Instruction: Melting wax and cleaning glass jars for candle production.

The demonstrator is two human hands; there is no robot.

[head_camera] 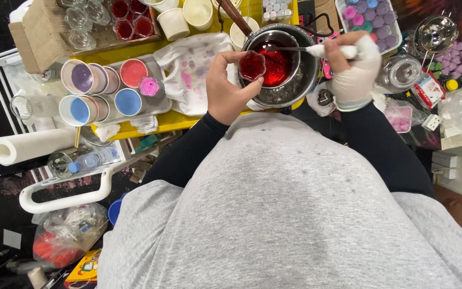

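Paper towel roll (25,145) lay off the bench's (167,121) left edge; stained white cloth (191,69) covered the bench's front edge.

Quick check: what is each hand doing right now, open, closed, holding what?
Left hand: bare, closed around a small cup of red liquid.
Right hand: white-gloved, closed on a spoon handle over the metal pot.

At upper centre, the bare left hand (224,85) holds a small red-filled glass cup (252,65) beside a pot of red liquid (277,63), while the gloved right hand (353,68) grips a white-handled tool (327,51).
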